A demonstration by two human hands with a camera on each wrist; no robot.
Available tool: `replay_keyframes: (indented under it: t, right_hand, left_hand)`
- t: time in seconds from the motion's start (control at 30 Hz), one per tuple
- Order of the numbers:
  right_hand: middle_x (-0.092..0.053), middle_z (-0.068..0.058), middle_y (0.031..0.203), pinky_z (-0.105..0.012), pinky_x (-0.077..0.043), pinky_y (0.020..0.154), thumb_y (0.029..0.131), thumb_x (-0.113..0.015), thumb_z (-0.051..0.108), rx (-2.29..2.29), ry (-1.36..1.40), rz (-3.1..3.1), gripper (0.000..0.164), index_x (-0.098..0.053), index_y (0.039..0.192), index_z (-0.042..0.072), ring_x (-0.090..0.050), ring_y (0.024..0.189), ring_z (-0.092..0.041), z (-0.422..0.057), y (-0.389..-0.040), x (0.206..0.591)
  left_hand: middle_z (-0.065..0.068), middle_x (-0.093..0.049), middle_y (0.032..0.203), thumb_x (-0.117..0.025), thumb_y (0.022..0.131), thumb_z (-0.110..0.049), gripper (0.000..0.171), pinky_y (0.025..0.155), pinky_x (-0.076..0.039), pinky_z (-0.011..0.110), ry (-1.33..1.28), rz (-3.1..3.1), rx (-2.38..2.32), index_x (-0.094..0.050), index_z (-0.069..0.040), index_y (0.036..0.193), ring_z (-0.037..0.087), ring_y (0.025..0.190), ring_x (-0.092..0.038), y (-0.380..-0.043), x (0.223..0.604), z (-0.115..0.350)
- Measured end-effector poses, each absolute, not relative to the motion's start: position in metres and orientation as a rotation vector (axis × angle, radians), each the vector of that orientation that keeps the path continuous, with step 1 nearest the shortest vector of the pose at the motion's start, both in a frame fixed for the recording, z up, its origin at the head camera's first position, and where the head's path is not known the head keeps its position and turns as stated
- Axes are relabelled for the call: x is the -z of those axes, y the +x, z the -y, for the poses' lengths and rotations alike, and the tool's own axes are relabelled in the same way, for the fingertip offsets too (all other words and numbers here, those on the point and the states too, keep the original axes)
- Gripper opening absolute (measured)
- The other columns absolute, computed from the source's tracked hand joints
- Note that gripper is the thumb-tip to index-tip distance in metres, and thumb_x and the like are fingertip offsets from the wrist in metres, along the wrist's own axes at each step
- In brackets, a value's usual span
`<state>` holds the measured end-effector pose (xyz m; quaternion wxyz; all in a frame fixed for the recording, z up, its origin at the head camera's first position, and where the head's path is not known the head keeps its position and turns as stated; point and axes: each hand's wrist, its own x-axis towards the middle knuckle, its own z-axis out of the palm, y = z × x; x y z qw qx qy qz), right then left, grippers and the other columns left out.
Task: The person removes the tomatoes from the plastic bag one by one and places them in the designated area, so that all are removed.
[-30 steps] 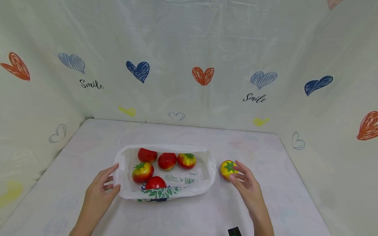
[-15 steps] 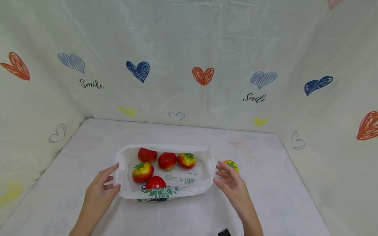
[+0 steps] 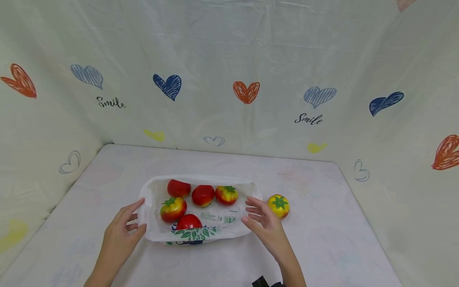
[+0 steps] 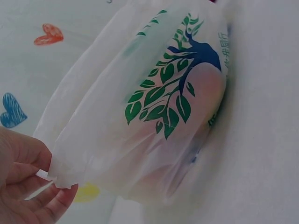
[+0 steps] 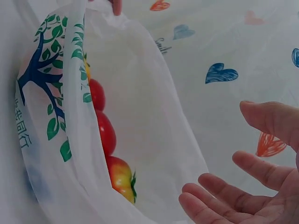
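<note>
A white plastic bag (image 3: 229, 235) printed with green leaves and a blue tree lies with its mouth spread wide. Inside are several red and yellow tomatoes (image 3: 173, 210), glossy, some with green leafy tops. My left hand (image 3: 123, 225) holds the bag's left rim; in the left wrist view, the rim of the bag (image 4: 60, 179) is between the fingers. My right hand (image 3: 265, 223) is over the bag's right end, its fingers spread and holding nothing; the right wrist view shows the same hand (image 5: 261, 182) beside the bag's mouth. A yellow tomato (image 3: 278, 206) with a green top lies outside, right of the bag.
A pale tabletop (image 3: 322, 239) stretches around the bag. White sheeting (image 3: 215, 48) with printed hearts rises behind it and at both sides. A small black object (image 3: 261, 281) shows near the right wrist at the bottom edge.
My right hand has moved left from beside the yellow tomato to the bag's right end, uncovering that tomato. The left hand and the bag have stayed in place.
</note>
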<state>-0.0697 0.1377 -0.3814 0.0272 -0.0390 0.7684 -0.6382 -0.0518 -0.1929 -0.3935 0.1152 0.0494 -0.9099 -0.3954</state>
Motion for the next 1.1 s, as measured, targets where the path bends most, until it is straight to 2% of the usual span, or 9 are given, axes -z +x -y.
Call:
replay_keyframes:
  t: [0.13,0.17,0.27,0.57,0.8,0.97,1.1]
  right_hand:
    - [-0.057,-0.005,0.124,-0.031,-0.047,0.098,0.082,-0.069,0.014,1.933,-0.137,-2.367,0.048,-0.054,0.127,0.016,-0.055,0.112,-0.023,-0.131,-0.072,0.384]
    - [-0.057,-0.004,0.124,-0.031,-0.046,0.098,0.082,-0.069,0.015,1.912,-0.142,-2.373,0.047,-0.054,0.127,0.016,-0.054,0.112,-0.023,-0.129,-0.073,0.385]
    - [-0.057,-0.004,0.125,-0.032,-0.046,0.098,0.083,-0.068,0.017,1.874,-0.175,-2.379,0.046,-0.054,0.127,0.017,-0.054,0.111,-0.021,-0.124,-0.075,0.389]
    - [-0.054,-0.011,0.128,-0.037,-0.045,0.100,0.085,-0.066,0.023,1.785,-0.286,-2.339,0.051,-0.049,0.131,0.009,-0.051,0.116,-0.034,-0.109,-0.082,0.400]
    - [-0.053,-0.012,0.129,-0.039,-0.046,0.099,0.087,-0.064,0.026,1.754,-0.349,-2.269,0.048,-0.050,0.130,0.010,-0.050,0.115,-0.034,-0.094,-0.087,0.407]
    - [-0.054,-0.016,0.127,-0.040,-0.047,0.097,0.088,-0.063,0.025,1.747,-0.372,-2.255,0.046,-0.051,0.130,0.010,-0.051,0.114,-0.034,-0.083,-0.089,0.409]
    - [-0.054,-0.018,0.126,-0.040,-0.048,0.096,0.088,-0.062,0.022,1.745,-0.379,-2.241,0.045,-0.051,0.130,0.008,-0.052,0.113,-0.034,-0.076,-0.092,0.413]
  left_hand:
    - [0.018,-0.050,0.128,-0.066,0.078,0.003,0.061,0.069,-0.038,-0.004,0.167,2.682,1.177,-0.047,-0.006,0.135,0.025,0.099,-0.059,-0.051,0.393,0.193]
    - [0.018,-0.049,0.128,-0.066,0.079,0.002,0.061,0.069,-0.038,-0.004,0.179,2.695,1.177,-0.046,-0.006,0.135,0.034,0.101,-0.057,-0.052,0.392,0.193]
    - [0.018,-0.049,0.128,-0.066,0.078,0.002,0.061,0.069,-0.039,-0.003,0.184,2.699,1.176,-0.046,-0.006,0.135,0.035,0.101,-0.057,-0.052,0.392,0.193]
    - [0.019,-0.050,0.127,-0.066,0.078,0.003,0.061,0.069,-0.040,-0.003,0.181,2.689,1.157,-0.047,-0.006,0.135,0.035,0.100,-0.058,-0.052,0.393,0.192]
    - [0.019,-0.050,0.126,-0.066,0.077,0.004,0.061,0.068,-0.038,-0.004,0.171,2.679,1.160,-0.047,-0.005,0.134,0.035,0.099,-0.057,-0.051,0.392,0.192]
    - [0.020,-0.048,0.128,-0.066,0.078,0.002,0.061,0.070,-0.047,0.004,0.203,2.713,1.167,-0.046,-0.006,0.136,0.036,0.102,-0.057,-0.051,0.392,0.193]
    - [0.020,-0.049,0.128,-0.066,0.078,0.002,0.061,0.069,-0.047,0.004,0.202,2.708,1.162,-0.046,-0.005,0.135,0.036,0.101,-0.057,-0.051,0.392,0.193]
